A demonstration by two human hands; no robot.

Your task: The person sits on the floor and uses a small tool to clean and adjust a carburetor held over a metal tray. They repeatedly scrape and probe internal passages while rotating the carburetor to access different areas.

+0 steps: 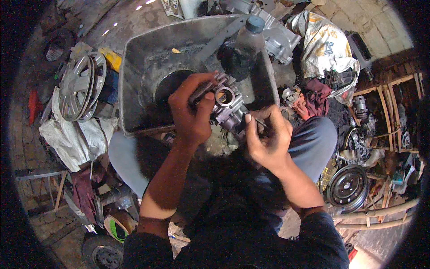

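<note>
A metal carburetor (231, 111) with a round bore is held up over the near edge of the grey plastic tub (124, 85). My left hand (191, 114) is wrapped around its left side, with fingers over the top and the thumb near the bore. At the carburetor's lower right end, my right hand (272, 140) is closed in a pinch. A thin dark piece seems to show between thumb and forefinger, too small to name. Dark liquid lies in the tub, and a clear plastic bottle (249, 45) with a blue-grey cap stands in its far right corner.
Spoked wheels (80, 89) lean at the left beside white sacking (74, 141). Metal engine casings (277, 38) lie behind the tub. A printed white sack (324, 49), a maroon cloth (317, 96) and a black wheel rim (348, 187) are on the right.
</note>
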